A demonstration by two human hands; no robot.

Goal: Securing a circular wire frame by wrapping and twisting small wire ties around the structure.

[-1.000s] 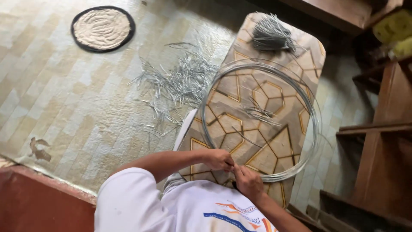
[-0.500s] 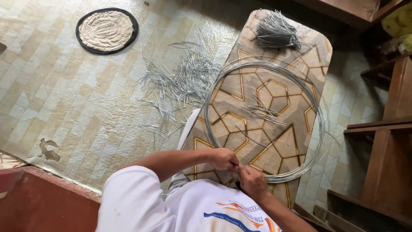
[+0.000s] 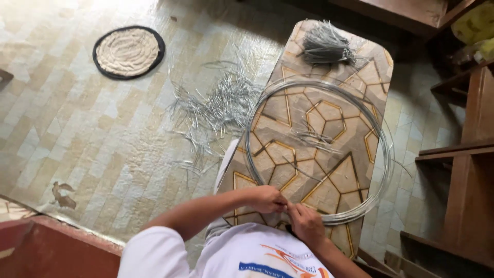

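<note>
Lying flat on the patterned board (image 3: 329, 128), the coil of grey wire (image 3: 383, 154) forms a wide ring that is slightly longer along the board's length, running from the near end by the person up toward the far end. Its near arc sits at the board's near edge, where both hands meet; its far arc stops just short of the bundle of cut wire pieces (image 3: 325, 45) at the far end, and its right side runs along the board's right edge.

At the coil's near arc the left hand (image 3: 267, 199) comes in from the left with the forearm stretched across the body, fingers curled narrowly and pinched on the wire. The right hand (image 3: 307, 222) is just beside it, touching it, knuckles up and fingers likewise closed on the same stretch of coil. How exactly the fingertips grip cannot be told, as the backs of the hands hide them.

Left of the board, a scatter of short wire pieces (image 3: 216, 110) lies on the tiled floor (image 3: 77, 134), with a round woven mat (image 3: 128, 51) well beyond it. Wooden shelving (image 3: 468, 154) stands to the right.
</note>
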